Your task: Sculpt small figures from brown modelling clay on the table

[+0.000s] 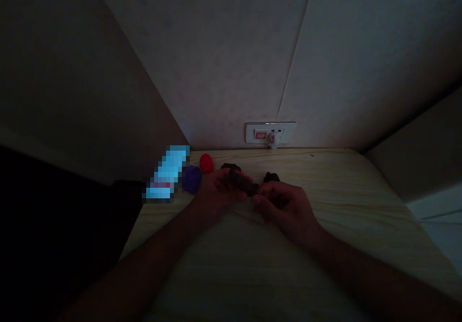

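My left hand (216,194) is curled around a dark brown lump of what looks like modelling clay (241,181), held above the wooden tabletop. At the lump's right end, the thumb and fingers of my right hand (287,206) are pinched together on it. Behind my left hand lies another brown lump (231,167), partly hidden. A black lump (271,177) rests just beyond my right hand. To the left are a purple lump (192,179) and a rounded red one (206,162). The dim light hides the finer shapes.
A bright, blurred-out phone-like slab (168,173) stands at the table's left edge. On the wall behind, a white socket plate (250,133) holds a plug (273,140). The pale wooden table (346,192) meets the wall, and a dark gap lies to the left.
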`<act>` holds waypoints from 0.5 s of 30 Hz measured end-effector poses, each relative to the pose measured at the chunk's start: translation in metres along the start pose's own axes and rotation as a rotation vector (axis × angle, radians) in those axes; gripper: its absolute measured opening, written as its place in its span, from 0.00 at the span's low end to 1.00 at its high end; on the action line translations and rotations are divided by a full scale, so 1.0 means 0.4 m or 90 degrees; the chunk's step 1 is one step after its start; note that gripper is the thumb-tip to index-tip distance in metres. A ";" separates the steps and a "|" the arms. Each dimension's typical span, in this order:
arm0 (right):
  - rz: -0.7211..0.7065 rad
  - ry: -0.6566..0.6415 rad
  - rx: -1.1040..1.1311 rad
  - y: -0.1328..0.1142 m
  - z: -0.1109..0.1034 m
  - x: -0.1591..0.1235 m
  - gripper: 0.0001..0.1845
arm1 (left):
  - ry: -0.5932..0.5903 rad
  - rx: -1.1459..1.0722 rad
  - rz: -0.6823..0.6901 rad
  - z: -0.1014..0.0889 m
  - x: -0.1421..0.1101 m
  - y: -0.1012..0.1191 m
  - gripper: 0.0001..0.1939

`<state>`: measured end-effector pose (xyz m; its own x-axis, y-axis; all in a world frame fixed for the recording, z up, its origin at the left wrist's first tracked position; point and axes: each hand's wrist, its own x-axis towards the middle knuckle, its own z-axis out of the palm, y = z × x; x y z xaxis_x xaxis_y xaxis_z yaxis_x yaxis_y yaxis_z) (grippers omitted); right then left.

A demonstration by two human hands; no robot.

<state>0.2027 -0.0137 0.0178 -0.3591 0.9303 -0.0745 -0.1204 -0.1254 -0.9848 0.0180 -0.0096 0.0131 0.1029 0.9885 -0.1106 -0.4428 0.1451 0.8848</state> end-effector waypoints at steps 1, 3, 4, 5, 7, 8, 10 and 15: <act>-0.005 0.001 0.000 0.001 0.000 0.000 0.15 | -0.005 -0.010 0.003 0.000 0.001 0.001 0.18; -0.019 -0.001 -0.008 0.002 -0.002 -0.001 0.15 | -0.015 -0.039 0.014 -0.002 0.003 0.001 0.16; -0.026 -0.004 -0.015 0.003 -0.003 -0.001 0.14 | -0.018 -0.055 0.019 -0.004 0.004 0.001 0.16; -0.031 -0.008 -0.023 0.004 -0.004 -0.001 0.14 | -0.021 -0.069 0.023 -0.006 0.004 0.001 0.15; -0.042 -0.011 -0.029 0.007 -0.006 -0.001 0.13 | -0.029 -0.088 0.024 -0.009 0.006 0.000 0.15; -0.048 -0.012 -0.027 0.009 -0.006 -0.001 0.12 | -0.035 -0.093 0.022 -0.010 0.006 0.000 0.15; -0.060 -0.015 -0.020 0.011 -0.005 0.000 0.11 | -0.049 -0.095 0.017 -0.011 0.006 0.000 0.14; -0.082 -0.008 -0.010 0.007 -0.001 0.000 0.09 | -0.069 -0.103 0.005 -0.013 0.004 -0.001 0.13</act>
<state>0.2028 -0.0139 0.0148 -0.3535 0.9338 0.0544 -0.1518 0.0001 -0.9884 0.0138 -0.0077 0.0103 0.1910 0.9805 -0.0471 -0.5800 0.1514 0.8004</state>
